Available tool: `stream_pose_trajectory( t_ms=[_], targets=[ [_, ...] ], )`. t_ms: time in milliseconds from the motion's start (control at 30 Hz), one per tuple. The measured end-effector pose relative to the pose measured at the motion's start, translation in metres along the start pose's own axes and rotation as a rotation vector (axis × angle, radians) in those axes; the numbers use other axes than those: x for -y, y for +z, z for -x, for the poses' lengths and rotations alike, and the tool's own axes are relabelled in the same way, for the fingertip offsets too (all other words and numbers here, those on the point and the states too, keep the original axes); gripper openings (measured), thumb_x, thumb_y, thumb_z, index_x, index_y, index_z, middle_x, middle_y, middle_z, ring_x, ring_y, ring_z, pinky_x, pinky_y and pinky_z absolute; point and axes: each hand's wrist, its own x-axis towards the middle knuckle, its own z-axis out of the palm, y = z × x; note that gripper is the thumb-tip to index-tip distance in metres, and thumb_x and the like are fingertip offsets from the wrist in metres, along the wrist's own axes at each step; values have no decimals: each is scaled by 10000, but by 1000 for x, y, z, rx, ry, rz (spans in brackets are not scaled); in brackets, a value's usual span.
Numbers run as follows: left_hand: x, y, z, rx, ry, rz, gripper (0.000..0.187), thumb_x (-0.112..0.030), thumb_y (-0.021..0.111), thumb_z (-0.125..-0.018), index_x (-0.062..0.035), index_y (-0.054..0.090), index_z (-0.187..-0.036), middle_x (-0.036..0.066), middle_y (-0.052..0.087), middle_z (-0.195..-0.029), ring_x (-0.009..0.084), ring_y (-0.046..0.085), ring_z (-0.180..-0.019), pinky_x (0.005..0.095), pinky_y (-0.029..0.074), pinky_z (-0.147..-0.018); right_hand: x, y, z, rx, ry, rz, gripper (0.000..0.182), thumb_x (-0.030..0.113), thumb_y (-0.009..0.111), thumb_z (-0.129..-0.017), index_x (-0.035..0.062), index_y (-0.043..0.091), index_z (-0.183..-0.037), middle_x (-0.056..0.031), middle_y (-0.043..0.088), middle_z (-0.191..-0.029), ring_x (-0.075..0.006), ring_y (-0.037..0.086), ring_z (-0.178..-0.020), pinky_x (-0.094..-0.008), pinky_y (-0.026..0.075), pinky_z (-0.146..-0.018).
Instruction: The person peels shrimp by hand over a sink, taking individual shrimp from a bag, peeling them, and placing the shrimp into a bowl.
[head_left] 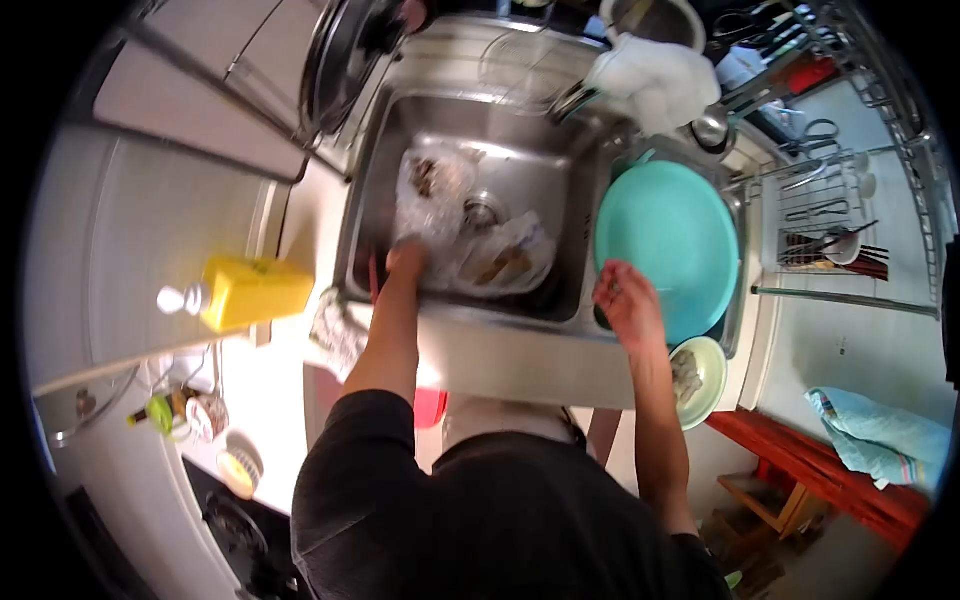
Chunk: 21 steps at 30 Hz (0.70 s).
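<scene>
My left hand (pixel 406 260) reaches over the front left of the steel sink (pixel 545 150), right at the lower edge of a clear plastic bag (pixel 425 205) with brown bits in it. Its fingers are mostly hidden. A second plastic bag (pixel 515 255), holding something brownish, lies beside the drain (pixel 481 210). My right hand (pixel 630 305) is over the front left rim of a teal basin (pixel 670 240). Its fingers are curled together around something small that I cannot make out. Just below that hand is a pale green bowl (pixel 708 385) with greyish pieces inside.
A yellow bottle with a white pump (pixel 258 294) is left of the sink. A white cloth (pixel 660 80) hangs over the faucet area at the back. Dish racks (pixel 820 225) with utensils stand on the right. A light blue towel (pixel 880 435) lies on a red ledge (pixel 800 465).
</scene>
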Motion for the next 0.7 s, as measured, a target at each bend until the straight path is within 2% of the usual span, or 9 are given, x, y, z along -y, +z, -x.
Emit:
stream_pose_trajectory(
  t_ms=[100,167,233,300,367,500,567,667,700],
  targets=[
    [-4,19,-19,87,-55,-102,296,-188,434,-872,-103,655,-1050,83,622,-1114,290,614,-984,497,526,-669,10,-6,-7,-71,-48,151,153,89,490,-887,-5,561,-985,-32,517,-769,-143,494,-676,-271,420,-625],
    [-3,20,-23,229,62,-200,285,-181,458,-863,-99,656,-1050,85,628,-1101,289,634,-930,504,529,-569,16,-7,-17,-118,-80,252,160,76,479,-886,-25,566,-976,-17,506,-710,-139,482,-617,-260,392,-580],
    [-4,31,-27,243,114,-279,279,-173,467,-857,-101,657,-1047,81,629,-1098,286,636,-924,497,532,-568,33,-9,-53,-287,-397,803,179,90,474,-894,-33,567,-985,-41,541,-700,-153,491,-598,-282,407,-573],
    [-3,42,-30,254,153,-356,273,-164,476,-851,-103,659,-1045,78,630,-1095,283,638,-918,490,534,-566,61,-5,-95,-400,-878,1182,181,96,467,-893,-13,580,-983,-120,597,-725,-237,555,-624,-332,436,-592],
    [2,48,-29,163,176,-242,264,-158,492,-838,-105,667,-1029,75,637,-1079,270,644,-904,477,536,-545,81,-7,-132,-466,-983,1244,182,116,478,-886,19,602,-978,-199,617,-817,-351,595,-708,-403,452,-629],
    [-3,44,-22,224,136,-175,254,-166,497,-827,-99,680,-989,99,645,-1052,256,645,-914,436,538,-677,96,-13,-164,-350,-916,1406,180,137,499,-871,37,622,-956,-224,612,-841,-400,583,-774,-441,455,-650],
    [-12,9,2,205,144,-172,253,-168,498,-826,-96,679,-988,107,643,-1053,261,641,-926,423,531,-710,97,-16,-166,-267,-843,1560,187,153,522,-852,34,629,-950,-222,615,-828,-407,581,-776,-457,457,-656],
    [-25,-42,20,183,146,-145,237,-176,512,-827,-78,679,-963,120,638,-1056,268,637,-939,418,522,-740,87,-4,-153,-284,-840,1686,186,118,524,-834,32,624,-965,-229,612,-849,-398,584,-754,-448,466,-652],
    [-33,-54,24,186,136,-105,226,-182,524,-829,-62,680,-940,125,637,-1057,270,636,-940,426,519,-736,75,-2,-163,-246,-971,1581,185,97,510,-839,29,623,-968,-198,627,-851,-355,594,-714,-415,473,-629]
  ],
)
